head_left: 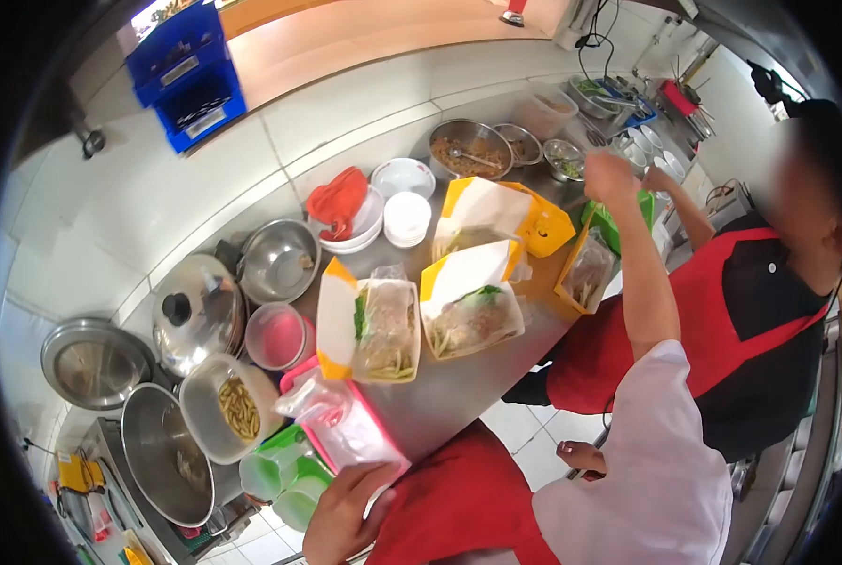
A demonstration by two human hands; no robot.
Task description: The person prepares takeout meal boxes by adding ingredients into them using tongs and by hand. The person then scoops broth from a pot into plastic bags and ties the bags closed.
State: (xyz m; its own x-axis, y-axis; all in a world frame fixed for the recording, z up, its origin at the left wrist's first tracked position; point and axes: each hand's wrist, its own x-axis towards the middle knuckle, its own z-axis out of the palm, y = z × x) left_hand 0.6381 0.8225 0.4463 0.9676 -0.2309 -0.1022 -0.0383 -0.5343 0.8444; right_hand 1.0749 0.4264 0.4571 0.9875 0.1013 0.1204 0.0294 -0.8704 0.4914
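Note:
My left hand (348, 513) is at the bottom, fingers extended over the near edge of a pink-rimmed tray (397, 461) that holds clear plastic bags (322, 403). My right arm reaches far across the counter. Its hand (611, 179) is closed and slightly blurred, above the far end of an open food box (586, 268) and close to a small metal bowl of chopped greens (564, 160). What its fingers hold, if anything, is hidden. Two yellow-and-white boxes of food stand open in the middle, a left box (388, 330) and a right box (475, 320). Behind them is another open box (477, 212).
A co-worker in a red apron (666, 311) stands at the right, one arm also over the counter. Along the wall are a metal bowl of brown food (471, 149), white bowls (407, 217), a lidded pot (198, 306) and a plastic tub (228, 410). Blue bins (186, 80) hang above.

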